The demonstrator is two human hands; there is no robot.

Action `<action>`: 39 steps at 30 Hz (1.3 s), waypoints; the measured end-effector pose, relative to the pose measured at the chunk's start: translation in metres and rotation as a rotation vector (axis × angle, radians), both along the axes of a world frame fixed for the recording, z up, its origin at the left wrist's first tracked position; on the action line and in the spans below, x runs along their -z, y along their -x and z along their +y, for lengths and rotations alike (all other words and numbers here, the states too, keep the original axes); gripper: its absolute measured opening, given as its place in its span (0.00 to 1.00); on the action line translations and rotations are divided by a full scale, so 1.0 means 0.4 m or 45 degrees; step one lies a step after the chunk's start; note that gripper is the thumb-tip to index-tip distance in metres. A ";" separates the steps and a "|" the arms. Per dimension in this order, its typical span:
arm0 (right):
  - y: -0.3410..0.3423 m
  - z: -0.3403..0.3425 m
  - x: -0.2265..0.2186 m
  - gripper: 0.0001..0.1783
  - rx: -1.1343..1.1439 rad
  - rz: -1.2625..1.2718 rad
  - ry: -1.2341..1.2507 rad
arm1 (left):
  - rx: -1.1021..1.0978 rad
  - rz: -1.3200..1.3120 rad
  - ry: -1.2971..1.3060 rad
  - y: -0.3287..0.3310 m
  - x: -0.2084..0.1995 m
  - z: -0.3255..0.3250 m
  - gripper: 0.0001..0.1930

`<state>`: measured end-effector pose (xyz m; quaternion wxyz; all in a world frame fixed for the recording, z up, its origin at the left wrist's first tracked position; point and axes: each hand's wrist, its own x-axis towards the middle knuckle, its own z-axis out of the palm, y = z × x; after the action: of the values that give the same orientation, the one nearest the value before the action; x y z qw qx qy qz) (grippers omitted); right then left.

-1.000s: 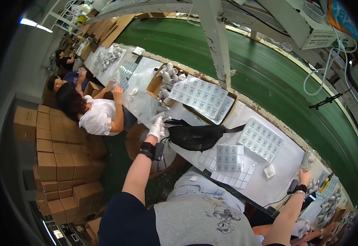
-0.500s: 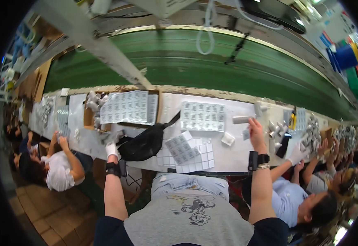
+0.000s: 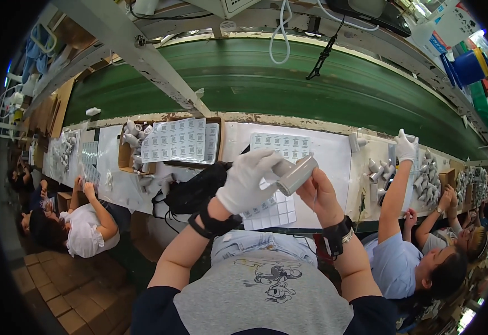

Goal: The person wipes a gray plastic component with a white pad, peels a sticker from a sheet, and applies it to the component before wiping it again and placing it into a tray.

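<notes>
In front of my body, my left hand (image 3: pixel 249 180), in a white glove, is closed on a grey plastic cylindrical part (image 3: pixel 298 175) with a short side neck. The part is held tilted above the table. My bare right hand (image 3: pixel 319 194) has its fingertips against the cylinder's right side; whether a small label sits under them I cannot make out. Beneath and beyond my hands lie sheets of printed labels (image 3: pixel 277 143) and a partly used label sheet (image 3: pixel 274 215). To the left of my left hand rests a black bag (image 3: pixel 196 190).
At the left, a cardboard box (image 3: pixel 124 159) holds grey parts and label sheets (image 3: pixel 177 139). More grey parts (image 3: pixel 378 170) lie to the right, near a co-worker's gloved hand (image 3: pixel 406 146). Behind the table runs a green conveyor belt (image 3: pixel 244 78), with a slanted metal post (image 3: pixel 143 67) before it.
My left hand has come from beside the black bag to the middle, now with the grey part. My right hand has drawn nearer and left to meet it. The co-worker's gloved hand has reached farther forward.
</notes>
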<state>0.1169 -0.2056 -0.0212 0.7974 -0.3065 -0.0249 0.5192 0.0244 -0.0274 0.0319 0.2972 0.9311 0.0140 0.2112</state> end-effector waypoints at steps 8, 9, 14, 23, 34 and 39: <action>0.039 0.003 -0.086 0.13 -0.081 -0.094 0.084 | -0.043 -0.005 1.074 -0.011 0.019 -0.041 0.26; 0.031 -0.002 -0.102 0.12 -0.149 -0.268 0.174 | -0.178 0.166 1.500 -0.006 0.012 -0.042 0.26; 0.014 -0.042 -0.200 0.13 -0.131 -0.523 0.252 | -0.157 0.304 1.516 0.004 0.068 0.058 0.27; 0.023 0.031 -0.273 0.15 0.179 -0.547 0.141 | 0.477 0.495 1.484 0.017 0.005 0.053 0.26; 0.059 0.065 -0.268 0.15 0.032 -0.423 0.151 | 0.815 0.578 1.305 0.023 -0.016 0.060 0.27; 0.075 0.070 -0.280 0.16 0.054 -0.426 0.235 | 0.776 0.519 1.119 0.027 -0.036 0.054 0.29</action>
<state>0.0871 -0.1775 0.0908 0.7614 -0.4608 -0.1028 0.4443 0.0136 -0.0059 0.0463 0.6952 0.7038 -0.1117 -0.0937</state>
